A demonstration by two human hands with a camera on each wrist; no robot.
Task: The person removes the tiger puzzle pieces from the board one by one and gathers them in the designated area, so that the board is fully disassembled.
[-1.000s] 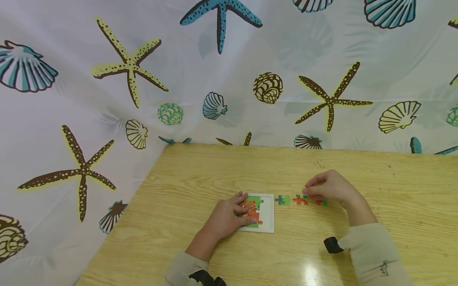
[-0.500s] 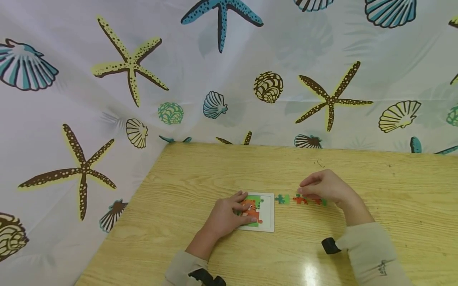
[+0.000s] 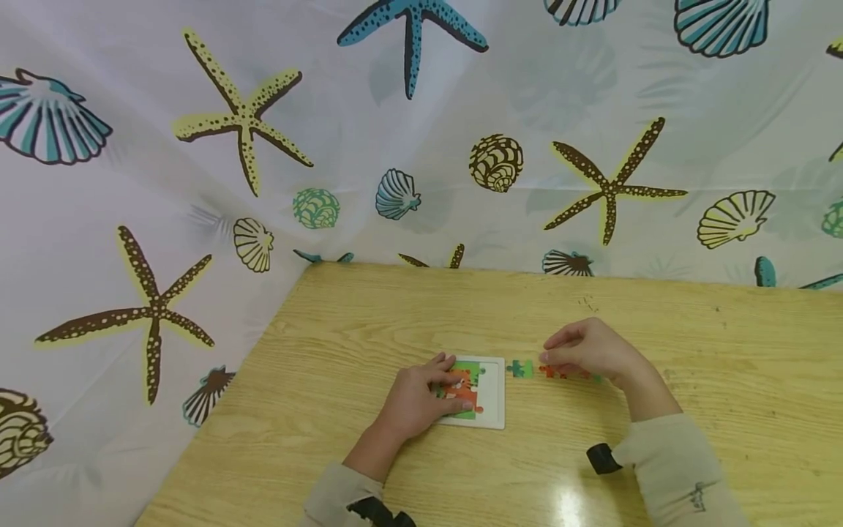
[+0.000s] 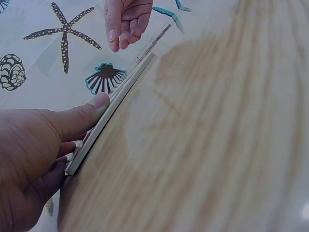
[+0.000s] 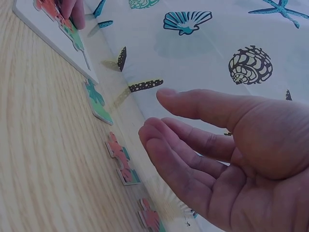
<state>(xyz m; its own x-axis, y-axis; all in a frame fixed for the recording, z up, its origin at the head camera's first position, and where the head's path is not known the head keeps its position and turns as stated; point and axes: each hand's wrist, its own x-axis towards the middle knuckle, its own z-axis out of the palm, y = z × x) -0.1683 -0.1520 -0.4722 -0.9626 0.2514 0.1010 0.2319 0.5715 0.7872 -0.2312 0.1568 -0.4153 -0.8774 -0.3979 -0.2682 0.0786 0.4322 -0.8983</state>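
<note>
A square white-framed jigsaw puzzle board lies on the table, its left part filled with a green and orange-red picture and its right part bare white. My left hand rests on the picture, fingers spread and thumb near the lower edge. To the board's right is a row of loose pieces: a green puzzle piece, a red and green puzzle piece, and a third reddish puzzle piece. Over the two right-hand pieces hovers my right hand, thumb apart from its loosely bent fingers, with nothing between them.
The wood-grain table meets a white curtain printed with starfish and shells at its back and left. Black straps with small devices sit on both sleeves.
My right hand has drifted left along the row of pieces, from above the rightmost one toward the middle one. The left hand and the board stay in place.
</note>
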